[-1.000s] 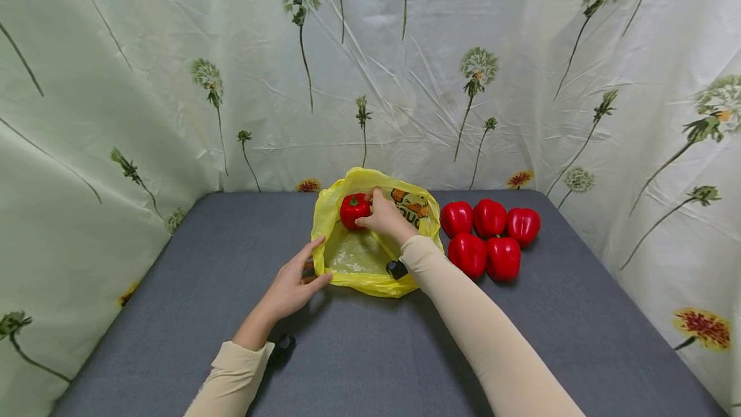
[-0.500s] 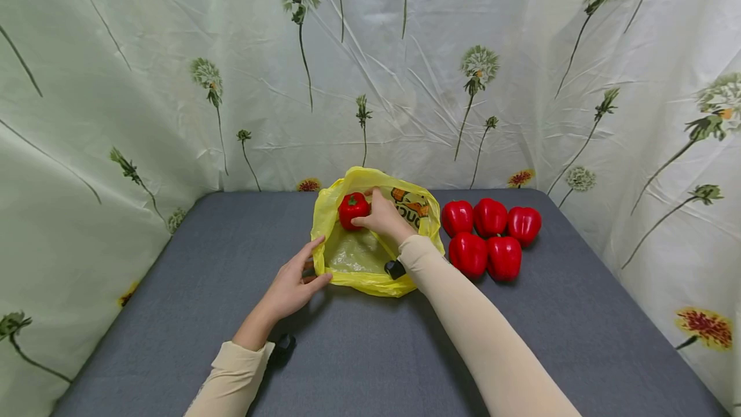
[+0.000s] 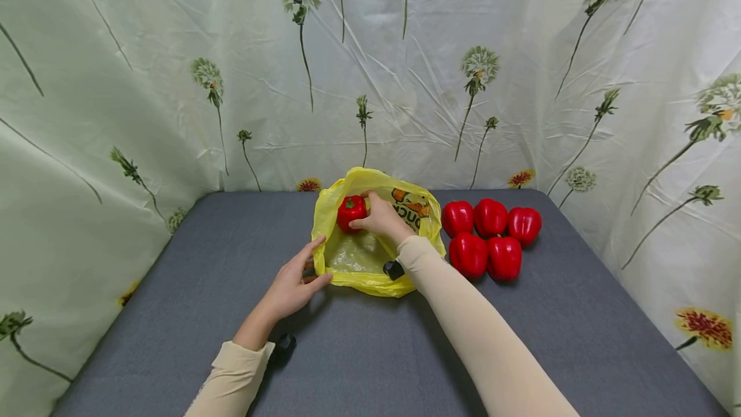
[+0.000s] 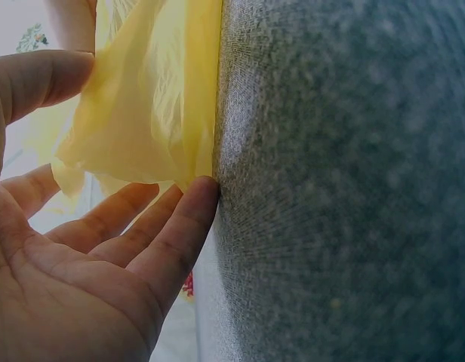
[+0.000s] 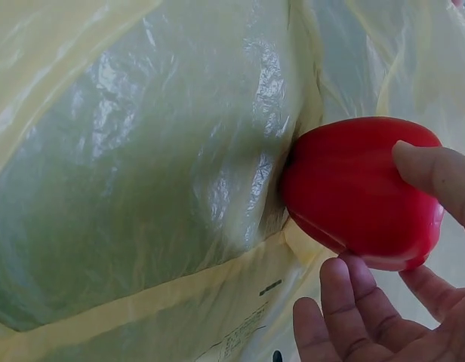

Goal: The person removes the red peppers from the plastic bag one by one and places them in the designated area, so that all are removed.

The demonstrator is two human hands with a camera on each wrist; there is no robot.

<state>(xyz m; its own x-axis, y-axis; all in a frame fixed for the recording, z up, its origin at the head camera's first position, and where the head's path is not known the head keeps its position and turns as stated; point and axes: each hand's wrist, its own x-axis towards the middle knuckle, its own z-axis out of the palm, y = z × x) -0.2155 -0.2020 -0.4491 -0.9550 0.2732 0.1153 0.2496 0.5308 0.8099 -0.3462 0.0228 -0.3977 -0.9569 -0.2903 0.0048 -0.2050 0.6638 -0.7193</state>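
A yellow plastic bag (image 3: 370, 285) stands with its mouth open in the middle of the table. Inside it, toward the back left, is a red bell pepper (image 3: 350, 212) with a green stem. My right hand (image 3: 384, 219) reaches in from the right and holds this pepper, thumb on one side and fingers on the other, as the right wrist view shows. At the bag's left front corner, my left hand (image 3: 292, 285) rests against the outside, fingers lightly extended. In the left wrist view its thumb and fingertips touch the thin plastic (image 4: 153, 105).
Several more red bell peppers (image 3: 489, 240) lie grouped on the grey table (image 3: 370, 352), just right of the bag. A light curtain (image 3: 393, 69) with dandelion prints hangs behind and along both sides.
My right hand and the pepper have shifted slightly left and toward me inside the bag. The left hand and the other peppers have stayed put.
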